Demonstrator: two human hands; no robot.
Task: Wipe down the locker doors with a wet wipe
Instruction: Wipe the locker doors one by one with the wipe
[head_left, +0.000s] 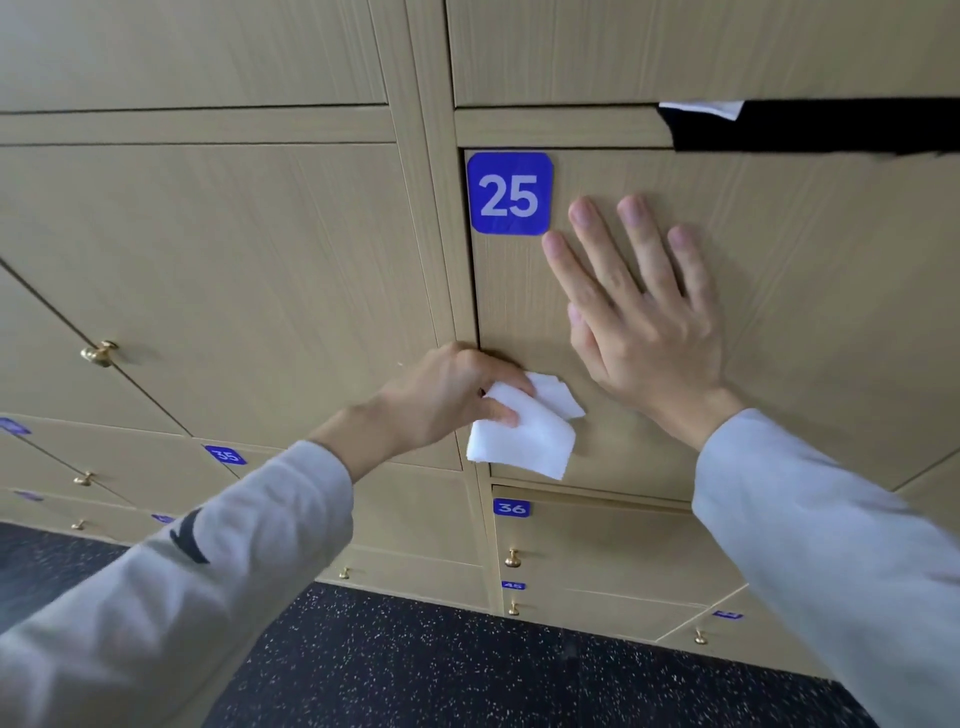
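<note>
The left hand (447, 395) pinches a folded white wipe (524, 431) between thumb and curled fingers, holding it against the lower left corner of door 25 (810, 291), close to the door's left edge. The right hand (639, 312) lies flat on the same door, fingers straight and slightly spread, pointing toward 11 o'clock; it sits at about 2 o'clock from the wipe, near it but not touching. Both arms wear pale grey sleeves (841, 525) (the left one carries a dark mark).

A blue label (509, 193) reading 25 is stuck in the door's upper left corner, at 10 o'clock from the right fingertips. The doors are light wood-grain panels set in frames of the same finish. At 1 o'clock from the right hand, a black cloth (815, 127) with a bit of white on it hangs out of the gap under the door above. At 9 o'clock from the left hand, a brass knob (100, 353) stands on the neighbouring door. Lower rows carry more blue labels, 35 (226, 455) and 36 (511, 508) among them, and small brass knobs. At 6 o'clock lies a dark floor (415, 665) flecked with white.
</note>
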